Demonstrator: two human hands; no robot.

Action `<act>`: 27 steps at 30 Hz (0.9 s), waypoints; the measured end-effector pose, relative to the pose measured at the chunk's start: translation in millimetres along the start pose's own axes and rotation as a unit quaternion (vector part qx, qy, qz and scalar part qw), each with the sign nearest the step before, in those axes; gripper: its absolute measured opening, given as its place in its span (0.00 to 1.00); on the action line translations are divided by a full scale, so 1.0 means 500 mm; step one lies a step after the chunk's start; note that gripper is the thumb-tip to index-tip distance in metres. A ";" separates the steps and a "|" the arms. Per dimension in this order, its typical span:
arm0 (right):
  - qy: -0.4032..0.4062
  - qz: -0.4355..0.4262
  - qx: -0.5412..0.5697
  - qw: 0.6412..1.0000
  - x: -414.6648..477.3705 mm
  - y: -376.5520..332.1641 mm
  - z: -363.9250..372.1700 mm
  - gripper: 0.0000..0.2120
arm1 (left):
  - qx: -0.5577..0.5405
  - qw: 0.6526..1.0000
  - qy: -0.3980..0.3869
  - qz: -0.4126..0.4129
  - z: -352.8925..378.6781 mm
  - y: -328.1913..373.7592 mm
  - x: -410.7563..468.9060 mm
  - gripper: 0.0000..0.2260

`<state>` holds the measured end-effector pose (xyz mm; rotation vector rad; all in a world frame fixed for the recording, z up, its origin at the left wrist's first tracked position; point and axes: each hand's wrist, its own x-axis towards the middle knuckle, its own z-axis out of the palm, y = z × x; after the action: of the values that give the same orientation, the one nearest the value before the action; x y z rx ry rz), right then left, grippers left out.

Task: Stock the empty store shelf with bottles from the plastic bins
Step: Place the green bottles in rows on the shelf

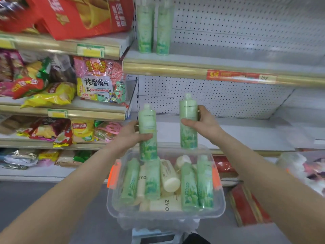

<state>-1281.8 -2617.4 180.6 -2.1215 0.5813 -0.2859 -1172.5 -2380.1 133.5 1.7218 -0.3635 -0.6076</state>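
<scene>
My left hand (131,136) grips a tall green bottle (148,148) upright above the clear plastic bin (165,214). My right hand (204,120) holds a second green bottle (188,136) upright, a little higher and to the right. Inside the bin lie several more green bottles (189,187) and cream bottles (169,176). Two green bottles (153,30) stand at the left end of the upper white shelf (228,59). The middle shelf (246,131) behind my hands is bare.
Snack bags (98,81) fill the shelves on the left, with red boxes (84,14) on top. A red price strip (241,77) runs along the upper shelf edge. Red packs (248,205) lie on the floor at right. The bin has orange latches (113,173).
</scene>
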 end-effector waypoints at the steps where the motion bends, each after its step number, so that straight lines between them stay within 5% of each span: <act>1: 0.005 -0.013 -0.009 1.000 0.013 -0.019 -0.022 0.27 | 0.003 1.000 0.007 0.017 0.001 0.028 0.014 0.27; 14: 0.035 -0.163 -0.042 0.985 0.264 -0.217 -0.246 0.31 | 0.050 0.979 0.108 0.168 0.017 0.348 0.163 0.30; 27: 0.068 -0.153 -0.012 0.986 0.604 -0.246 -0.272 0.28 | 0.053 0.965 0.189 0.175 0.075 0.474 0.360 0.26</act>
<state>-1039.6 -2805.4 356.1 -2.2246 0.3343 -0.6027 -1028.4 -2564.8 321.2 1.7755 -0.4205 0.0020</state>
